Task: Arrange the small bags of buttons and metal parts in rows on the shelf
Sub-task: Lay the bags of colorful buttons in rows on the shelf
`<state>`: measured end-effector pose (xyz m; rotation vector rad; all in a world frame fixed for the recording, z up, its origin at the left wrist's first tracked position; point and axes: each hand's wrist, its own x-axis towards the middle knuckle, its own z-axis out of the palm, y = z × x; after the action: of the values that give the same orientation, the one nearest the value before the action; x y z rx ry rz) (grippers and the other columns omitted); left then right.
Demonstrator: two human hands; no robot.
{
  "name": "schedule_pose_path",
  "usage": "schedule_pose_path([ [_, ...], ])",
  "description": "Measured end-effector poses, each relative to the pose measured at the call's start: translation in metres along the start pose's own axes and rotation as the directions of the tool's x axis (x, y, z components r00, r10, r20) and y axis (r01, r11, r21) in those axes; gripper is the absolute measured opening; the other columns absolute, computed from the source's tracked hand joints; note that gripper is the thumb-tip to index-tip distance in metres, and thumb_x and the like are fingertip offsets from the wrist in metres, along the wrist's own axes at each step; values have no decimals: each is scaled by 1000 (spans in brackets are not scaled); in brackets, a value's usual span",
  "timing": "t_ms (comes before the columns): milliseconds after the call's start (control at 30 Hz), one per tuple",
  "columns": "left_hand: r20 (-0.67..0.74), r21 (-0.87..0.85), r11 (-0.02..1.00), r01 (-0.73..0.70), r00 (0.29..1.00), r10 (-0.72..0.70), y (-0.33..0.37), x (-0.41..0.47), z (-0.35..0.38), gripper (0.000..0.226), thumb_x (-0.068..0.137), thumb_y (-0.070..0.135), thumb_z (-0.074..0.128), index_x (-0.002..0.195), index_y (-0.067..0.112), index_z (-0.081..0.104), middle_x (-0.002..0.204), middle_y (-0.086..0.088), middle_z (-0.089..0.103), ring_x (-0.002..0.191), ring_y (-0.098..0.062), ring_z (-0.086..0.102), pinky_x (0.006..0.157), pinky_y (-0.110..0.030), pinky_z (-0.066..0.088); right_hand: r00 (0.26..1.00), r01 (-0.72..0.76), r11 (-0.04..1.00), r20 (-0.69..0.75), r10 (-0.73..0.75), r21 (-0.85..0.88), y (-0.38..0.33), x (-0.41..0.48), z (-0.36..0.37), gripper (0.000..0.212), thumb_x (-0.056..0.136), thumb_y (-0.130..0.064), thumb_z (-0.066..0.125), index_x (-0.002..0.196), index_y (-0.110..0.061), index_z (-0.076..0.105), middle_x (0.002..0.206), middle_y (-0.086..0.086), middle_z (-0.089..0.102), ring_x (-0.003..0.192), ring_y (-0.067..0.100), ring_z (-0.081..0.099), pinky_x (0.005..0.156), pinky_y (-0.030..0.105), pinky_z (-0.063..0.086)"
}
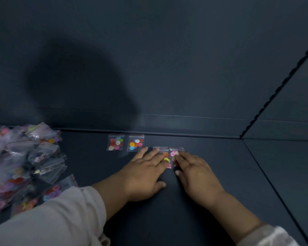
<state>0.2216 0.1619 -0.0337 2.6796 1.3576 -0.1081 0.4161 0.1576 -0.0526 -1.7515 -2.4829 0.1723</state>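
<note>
Left hand [146,167]: flat, pressing a button bag [165,158].
Right hand [196,172]: flat, pressing the next bag [173,154].
Far bags [115,142]: two, side by side by the shelf's [89,157] back edge.
Risk: pressed bags may slip askew, breaking the row.

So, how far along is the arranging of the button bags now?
Early. A first bag and a second bag lie side by side near the back of the shelf. The left hand presses a third bag, the right hand a fourth bag. The pile at the left is unsorted.
</note>
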Motion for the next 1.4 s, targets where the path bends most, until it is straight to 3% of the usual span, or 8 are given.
schedule_pose_path([
  [100, -16, 22, 999, 44, 999, -44, -3, 5, -1, 71, 95, 53, 31, 151, 23, 0, 159, 2, -9, 144, -13, -17, 116, -38, -15, 1000, -9, 1000, -2, 9, 14, 3, 8, -3, 57, 97, -40, 30, 149, -22, 15, 158, 0, 12, 144, 16, 11, 116, 28, 4],
  [267, 20, -6, 996, 88, 996, -88, 11, 0, 7, 73, 95, 57, 27, 150, 21, -5, 158, 0, -13, 144, -12, -16, 117, -36, -12, 998, 38, 999, 50, -39, 11, 2, -2, 1, 83, 75, -57, -5, 150, -24, 3, 158, -6, 2, 145, 10, 1, 110, 22, -10],
  [367, 9, -24, 994, 111, 994, -111, 9, 7, 9, 73, 94, 58, 26, 151, 22, -3, 159, 0, -11, 144, -12, -14, 117, -36, -11, 997, 48, 999, 58, -48, 6, 6, 6, 2, 88, 71, -59, -10, 150, -23, 4, 159, -6, 1, 145, 10, 0, 110, 23, -11],
  [867, -45, -19, 994, 111, 993, -112, -16, 12, 4, 83, 87, 68, 32, 151, 22, 5, 160, -1, -5, 146, -12, -6, 118, -35, -8, 993, 115, 993, 37, -115, 20, 10, 35, 1, 87, 75, -62, -2, 149, -20, 16, 158, -1, 9, 145, 13, 7, 110, 22, -8],
  [1000, -54, -24, 991, 128, 990, -129, -17, 12, 5, 90, 79, 72, 25, 151, 21, 6, 160, -2, -4, 146, -13, -4, 116, -31, -11, 994, 106, 994, 39, -106, 23, 9, 34, 0, 84, 78, -63, 2, 149, -19, 18, 158, -1, 8, 145, 14, 7, 110, 22, -7],
  [1100, -65, -24, 990, 136, 988, -137, -22, 12, 7, 95, 75, 76, 21, 151, 21, 7, 160, -3, -2, 146, -14, -3, 118, -33, -7, 994, 100, 994, 45, -102, 38, 7, 35, -2, 66, 94, -54, 24, 149, -18, 18, 158, 0, 8, 145, 14, 7, 112, 23, -5],
  [1200, -67, -13, 991, 136, 988, -136, -24, 11, 9, 96, 74, 76, 18, 151, 21, 3, 160, -3, -4, 146, -15, -6, 118, -34, -7, 994, 98, 994, 37, -100, 42, 6, 35, -3, 61, 97, -48, 32, 149, -20, 18, 158, -1, 10, 145, 14, 8, 114, 25, -3],
  [1400, -125, -25, 992, 121, 984, -123, -26, -3, 2, 92, 79, 72, 24, 151, 22, -3, 159, -1, -10, 144, -14, -15, 116, -33, -13, 996, 92, 995, -12, -91, 48, -12, 35, -14, 70, 90, -58, 20, 149, -20, 17, 158, 1, 11, 144, 15, 10, 114, 25, 0],
])
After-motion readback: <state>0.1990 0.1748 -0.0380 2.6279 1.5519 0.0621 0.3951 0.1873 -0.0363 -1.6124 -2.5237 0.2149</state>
